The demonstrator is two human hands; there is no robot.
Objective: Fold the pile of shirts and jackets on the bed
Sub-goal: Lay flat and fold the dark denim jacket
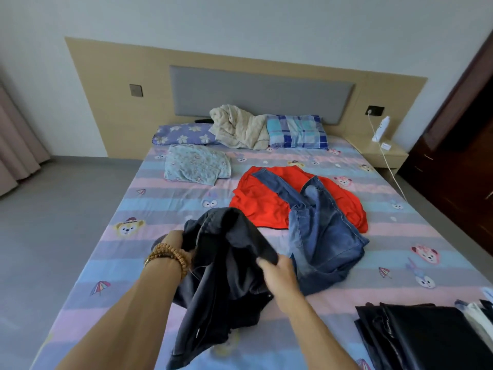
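Left hand: the left hand [173,243], wearing a bead bracelet [170,253], is gripping the far left edge of the dark jacket [226,273].
Dark jacket: hanging bunched between both hands above the near bed [80,276].
Right hand: the right hand [277,273] is pinching the jacket's right side.
Pile: a denim garment [320,236] is lying over a red shirt [261,204], just right of the jacket.
Near right: dark folded clothes [416,335] are sitting there.
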